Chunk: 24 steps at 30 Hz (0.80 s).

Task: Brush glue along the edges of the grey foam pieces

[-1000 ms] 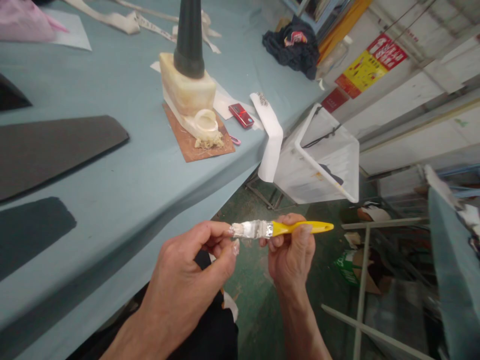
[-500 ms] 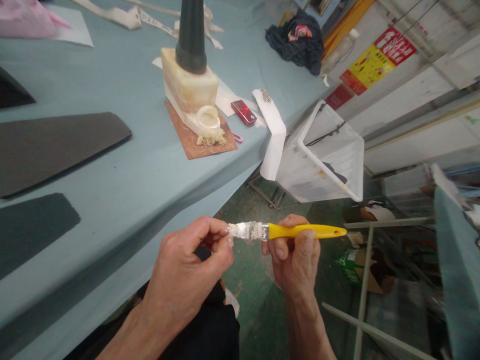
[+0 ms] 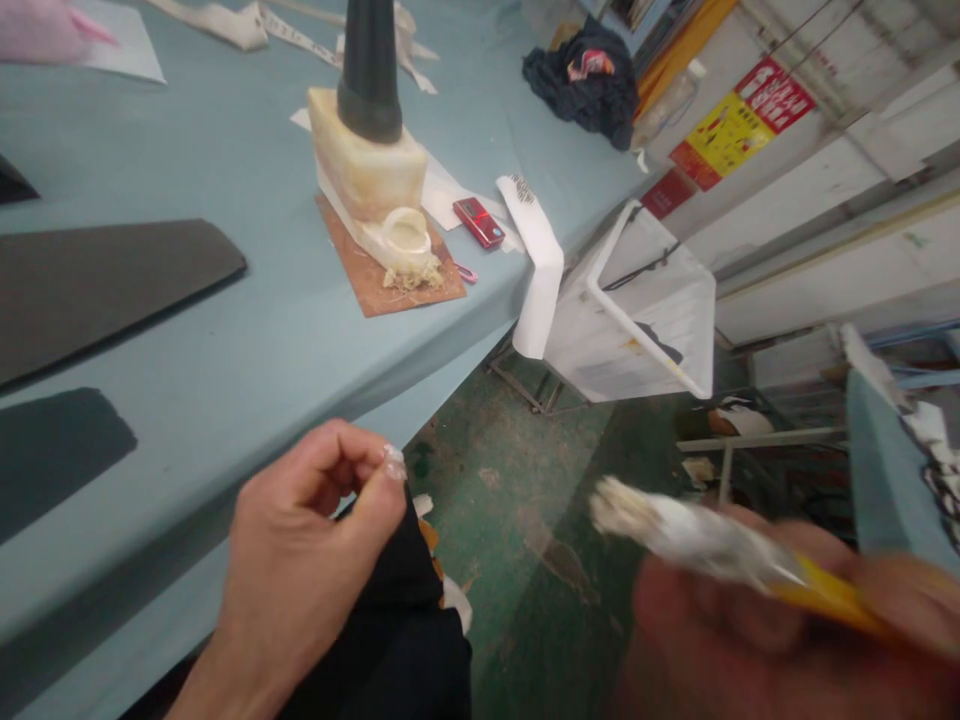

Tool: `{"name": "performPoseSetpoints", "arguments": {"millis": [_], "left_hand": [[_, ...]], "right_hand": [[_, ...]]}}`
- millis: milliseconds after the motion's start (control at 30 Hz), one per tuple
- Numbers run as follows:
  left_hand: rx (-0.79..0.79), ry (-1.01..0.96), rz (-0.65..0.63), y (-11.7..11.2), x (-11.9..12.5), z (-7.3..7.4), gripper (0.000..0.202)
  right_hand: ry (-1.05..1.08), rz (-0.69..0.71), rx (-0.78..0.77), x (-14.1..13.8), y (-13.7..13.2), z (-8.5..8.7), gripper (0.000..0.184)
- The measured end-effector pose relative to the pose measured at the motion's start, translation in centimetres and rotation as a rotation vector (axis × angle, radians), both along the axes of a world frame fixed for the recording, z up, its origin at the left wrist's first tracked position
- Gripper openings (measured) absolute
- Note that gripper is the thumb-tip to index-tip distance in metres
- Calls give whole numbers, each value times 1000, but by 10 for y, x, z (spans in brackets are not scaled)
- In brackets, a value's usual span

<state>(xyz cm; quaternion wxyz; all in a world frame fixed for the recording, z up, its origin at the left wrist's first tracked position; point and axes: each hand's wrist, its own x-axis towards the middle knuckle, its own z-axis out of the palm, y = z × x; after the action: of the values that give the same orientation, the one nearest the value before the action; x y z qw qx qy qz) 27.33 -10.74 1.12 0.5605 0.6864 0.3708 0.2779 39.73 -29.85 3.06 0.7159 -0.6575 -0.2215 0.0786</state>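
Blurred at lower right, the right hand (image 3: 802,630) grips a yellow-handled, white-caked paintbrush (image 3: 720,545), bristles (image 3: 626,510) pointing left. The left hand (image 3: 311,560) curls, thumb and forefinger pressed together (white residue (image 3: 394,461) at the tips), near the blue-green covered table (image 3: 292,335). Half a second ago it touched the bristles; now they are well apart.

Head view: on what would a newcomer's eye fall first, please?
Probably the yellow-handled brush, large and blurred in the right hand at lower right. Then the pale container with a black tube rising from it, on a brown board on the blue-green table. At upper right, a red-and-yellow poster also stands out.
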Motion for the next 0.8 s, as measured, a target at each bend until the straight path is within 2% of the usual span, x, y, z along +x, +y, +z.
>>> {"name": "performPoseSetpoints", "arguments": {"millis": [33, 100, 233, 367, 600, 800], "left_hand": [[-11, -22, -45, -2, -1, 2, 17], [-53, -65, -130, -7, -2, 6, 17], [-149, -85, -171, -9, 0, 7, 21], [-174, -68, -181, -7, -2, 4, 23], [-113, -31, -265, -11, -6, 5, 26], [-43, -56, -268, -10, -4, 12, 31]], "right_hand": [[-10, -20, 69, 3, 9, -2, 54], [208, -55, 209, 7, 29, -13, 47], [766, -57, 302, 4, 57, -40, 51], [1113, -25, 391, 0, 60, -49, 57], [1383, 118, 515, 2, 58, -59, 42], [1480, 144, 564, -1, 62, -62, 41]]}}
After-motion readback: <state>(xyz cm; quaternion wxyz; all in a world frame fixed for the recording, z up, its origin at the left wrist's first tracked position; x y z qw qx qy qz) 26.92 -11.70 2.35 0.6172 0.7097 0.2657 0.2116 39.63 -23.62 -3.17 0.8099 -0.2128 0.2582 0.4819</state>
